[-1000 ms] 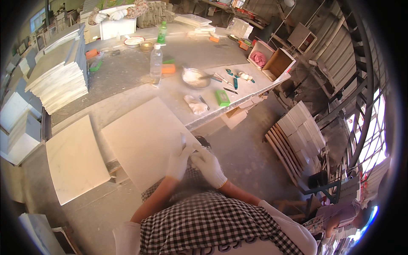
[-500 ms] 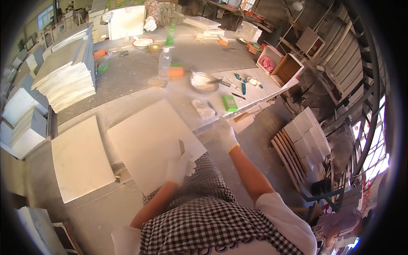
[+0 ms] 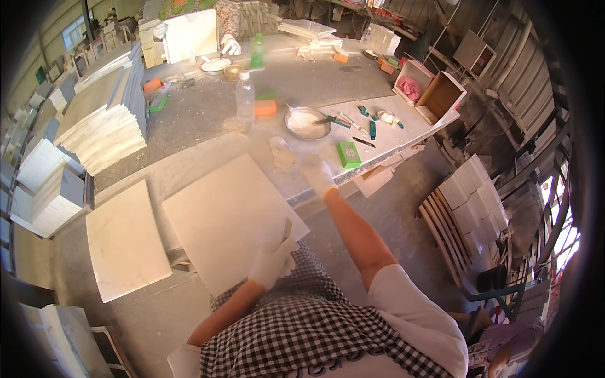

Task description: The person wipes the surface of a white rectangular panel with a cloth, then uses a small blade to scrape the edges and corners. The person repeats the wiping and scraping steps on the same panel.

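Observation:
My left hand [image 3: 272, 263], in a white glove, grips a small flat scraper blade [image 3: 287, 228] that points up over a large cream stone slab [image 3: 233, 214]. This slab lies at an angle in front of me, its near corner by my checked apron. My right hand [image 3: 316, 177], also gloved in white, reaches out over the table's front edge. It is beside a crumpled white cloth [image 3: 283, 153]; its fingers are blurred, so whether they hold the cloth I cannot tell. Just beyond sits a metal bowl [image 3: 307, 123] of white paste with a knife resting in it.
A second slab [image 3: 126, 239] lies to the left, near a tall stack of slabs [image 3: 104, 129]. A clear bottle [image 3: 244, 104], a green box [image 3: 348, 154] and small tools are on the table [image 3: 189, 116]. Across it, a person's gloved hand [image 3: 230, 45] is beside an upright slab.
My right hand has moved left and farther over the table, toward the cloth. The cloth has shifted left. My left hand keeps the scraper, and the whole view has tilted slightly.

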Available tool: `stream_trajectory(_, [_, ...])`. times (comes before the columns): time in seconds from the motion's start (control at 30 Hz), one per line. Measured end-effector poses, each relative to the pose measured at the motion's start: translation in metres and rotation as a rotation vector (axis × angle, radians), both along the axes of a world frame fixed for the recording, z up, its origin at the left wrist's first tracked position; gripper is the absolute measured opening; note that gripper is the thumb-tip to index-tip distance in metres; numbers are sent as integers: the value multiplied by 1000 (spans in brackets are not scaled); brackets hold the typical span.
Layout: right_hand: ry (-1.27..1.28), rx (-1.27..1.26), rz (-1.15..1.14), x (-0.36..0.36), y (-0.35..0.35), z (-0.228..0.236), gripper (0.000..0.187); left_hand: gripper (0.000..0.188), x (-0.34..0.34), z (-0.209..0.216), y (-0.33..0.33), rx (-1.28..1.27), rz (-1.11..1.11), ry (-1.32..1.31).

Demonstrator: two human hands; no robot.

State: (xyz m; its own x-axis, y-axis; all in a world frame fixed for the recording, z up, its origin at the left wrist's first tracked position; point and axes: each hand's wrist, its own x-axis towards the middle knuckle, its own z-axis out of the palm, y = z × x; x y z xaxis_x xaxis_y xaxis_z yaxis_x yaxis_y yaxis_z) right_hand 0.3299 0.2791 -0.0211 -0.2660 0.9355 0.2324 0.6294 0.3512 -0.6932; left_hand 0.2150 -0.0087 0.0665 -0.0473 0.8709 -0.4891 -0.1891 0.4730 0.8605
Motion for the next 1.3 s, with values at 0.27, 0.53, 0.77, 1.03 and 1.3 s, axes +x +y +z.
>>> stream_trajectory(0.27, [-546,462,-12,53,-26,1,31,31,2,-19,48,56,-48,186])
stream_trajectory(0.53, [-312,252,45,68,-63,12,24,33,-9,-47,125,22,-115,196])
stream_trajectory(0.77, [-322,184,49,71,-54,8,30,34,-15,-42,164,-86,-264,278])
stream_trajectory(1.03, [-406,30,-52,62,-73,13,34,34,-14,-46,186,-194,-292,279])
stream_trajectory(1.3, [-403,98,62,37,-119,6,19,27,-19,-42,193,-294,-275,254])
